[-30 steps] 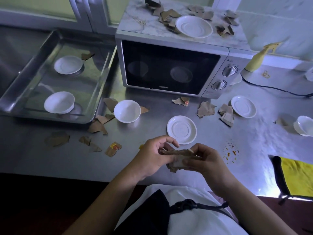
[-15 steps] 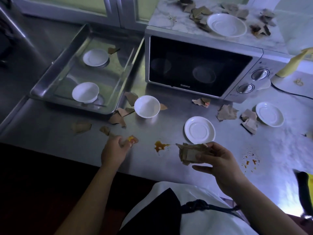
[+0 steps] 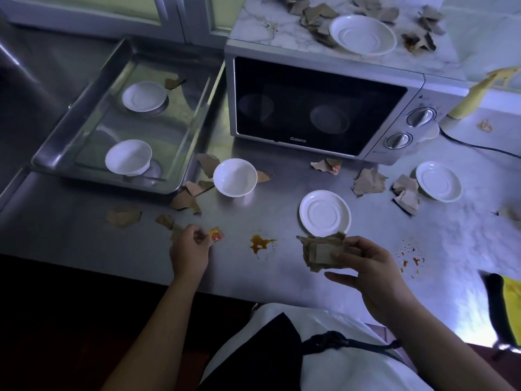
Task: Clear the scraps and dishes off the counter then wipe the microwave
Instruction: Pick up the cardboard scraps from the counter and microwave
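The left hand (image 3: pixel 189 249) sits low, pinching a stained scrap (image 3: pixel 216 236), the right hand (image 3: pixel 369 266) raised, gripping a wad of scraps (image 3: pixel 318 253).

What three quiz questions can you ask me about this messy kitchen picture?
1. True or false: the right hand holds a bunch of brown scraps.
2. How many white dishes sit inside the metal tray?
3. What is the left hand pinching? A: a spoon. B: an orange-stained scrap. C: a cup.
Key: 1 true; 2 two; 3 B.
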### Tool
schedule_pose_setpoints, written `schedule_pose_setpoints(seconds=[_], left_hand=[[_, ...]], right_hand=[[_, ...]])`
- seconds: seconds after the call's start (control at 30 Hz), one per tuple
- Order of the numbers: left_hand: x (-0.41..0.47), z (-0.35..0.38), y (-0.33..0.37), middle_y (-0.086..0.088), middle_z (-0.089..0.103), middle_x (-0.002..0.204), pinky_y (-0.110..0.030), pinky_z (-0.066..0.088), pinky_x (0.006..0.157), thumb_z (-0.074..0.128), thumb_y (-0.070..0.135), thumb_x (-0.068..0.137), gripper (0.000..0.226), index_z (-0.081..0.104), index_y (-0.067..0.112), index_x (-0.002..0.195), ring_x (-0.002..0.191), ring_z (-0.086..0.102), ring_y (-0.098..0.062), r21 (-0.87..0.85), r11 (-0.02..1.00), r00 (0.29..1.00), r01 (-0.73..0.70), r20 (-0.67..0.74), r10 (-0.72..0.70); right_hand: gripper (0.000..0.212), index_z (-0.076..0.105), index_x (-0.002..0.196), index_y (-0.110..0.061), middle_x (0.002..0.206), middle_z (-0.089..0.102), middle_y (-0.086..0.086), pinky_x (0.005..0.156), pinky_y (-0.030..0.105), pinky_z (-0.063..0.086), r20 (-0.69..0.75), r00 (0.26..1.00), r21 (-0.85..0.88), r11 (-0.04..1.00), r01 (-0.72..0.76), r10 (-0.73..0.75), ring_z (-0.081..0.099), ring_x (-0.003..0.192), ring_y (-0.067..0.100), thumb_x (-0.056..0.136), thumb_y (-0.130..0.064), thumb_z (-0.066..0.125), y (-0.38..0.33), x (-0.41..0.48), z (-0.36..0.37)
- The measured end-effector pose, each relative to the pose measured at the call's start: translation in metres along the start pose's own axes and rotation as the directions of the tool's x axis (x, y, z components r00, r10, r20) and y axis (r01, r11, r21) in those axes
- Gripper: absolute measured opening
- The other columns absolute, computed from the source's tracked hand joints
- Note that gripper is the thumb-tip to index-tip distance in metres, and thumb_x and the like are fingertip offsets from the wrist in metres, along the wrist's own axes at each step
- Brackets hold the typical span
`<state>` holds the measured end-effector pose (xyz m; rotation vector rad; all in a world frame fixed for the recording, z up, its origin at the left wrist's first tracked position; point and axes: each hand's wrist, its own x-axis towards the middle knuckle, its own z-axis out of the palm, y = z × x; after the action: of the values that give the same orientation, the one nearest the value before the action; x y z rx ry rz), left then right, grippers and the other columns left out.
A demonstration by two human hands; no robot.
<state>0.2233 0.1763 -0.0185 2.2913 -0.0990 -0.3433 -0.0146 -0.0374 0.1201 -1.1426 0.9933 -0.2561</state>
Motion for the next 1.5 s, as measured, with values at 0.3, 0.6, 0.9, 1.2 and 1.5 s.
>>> schedule_pose_setpoints(seconds=[0.3, 0.6, 0.9, 1.2, 1.5], left_hand=[[-0.072, -0.029, 0.122, -0.001, 0.073, 0.080, -0.019, 0.052, 0.069, 0.082, 0.014, 0.073, 0.014, 0.075, 0.019, 0.083, 0.072, 0.067, -0.011, -0.669, 0.742, 0.709, 0.045, 0.545, 0.448], [-0.102, 0.022, 0.157, 0.015, 0.067, 0.071, -0.028, 0.051, 0.063, 0.081, 0.014, 0.076, 0.020, 0.072, 0.031, 0.081, 0.061, 0.053, -0.006, -0.358, 0.885, 0.723, -0.296, 0.521, 0.453], [-0.121, 0.077, 0.187, 0.017, 0.069, 0.090, -0.021, 0.049, 0.085, 0.079, 0.026, 0.079, 0.018, 0.066, 0.036, 0.086, 0.089, 0.066, -0.005, -0.374, 0.883, 0.576, -0.283, 0.670, 0.468], [-0.156, 0.153, 0.250, 0.009, 0.070, 0.093, -0.023, 0.054, 0.073, 0.080, 0.033, 0.074, 0.028, 0.069, 0.033, 0.100, 0.086, 0.067, -0.009, -0.412, 0.907, 0.439, -0.084, 0.802, 0.405], [-0.129, 0.313, 0.300, 0.003, 0.064, 0.112, -0.038, 0.053, 0.091, 0.076, 0.033, 0.084, 0.027, 0.063, 0.022, 0.104, 0.103, 0.062, -0.021, -0.056, 0.991, 0.769, -0.125, 0.626, 0.132]], right_hand=[[0.015, 0.066, 0.101, 0.004, 0.093, 0.075, 0.022, 0.069, 0.042, 0.063, 0.011, 1.000, -0.005, 1.000, -0.009, 0.009, 0.075, 0.083, 0.036, 0.087, 0.006, 0.067, 0.001, 0.005, -0.001], [0.019, 0.077, 0.094, -0.011, 0.099, 0.074, 0.025, 0.084, 0.044, 0.061, 0.192, 0.981, 0.027, 1.000, 0.006, -0.011, 0.072, 0.094, 0.039, 0.076, -0.018, 0.078, -0.004, -0.001, -0.018], [0.025, 0.076, 0.093, -0.007, 0.097, 0.071, 0.026, 0.087, 0.048, 0.060, 0.129, 0.991, 0.145, 0.988, -0.061, 0.043, 0.071, 0.094, 0.038, 0.079, -0.026, 0.072, -0.010, -0.006, -0.081], [0.015, 0.069, 0.088, 0.002, 0.083, 0.073, 0.021, 0.076, 0.038, 0.060, -0.118, 0.993, 0.118, 0.992, 0.039, -0.025, 0.070, 0.075, 0.028, 0.078, 0.013, 0.073, -0.014, 0.000, -0.170], [0.021, 0.068, 0.091, -0.002, 0.082, 0.073, 0.012, 0.077, 0.041, 0.061, -0.369, 0.925, 0.365, 0.929, 0.060, 0.086, 0.071, 0.073, 0.023, 0.075, 0.012, 0.072, 0.010, 0.006, -0.284]])
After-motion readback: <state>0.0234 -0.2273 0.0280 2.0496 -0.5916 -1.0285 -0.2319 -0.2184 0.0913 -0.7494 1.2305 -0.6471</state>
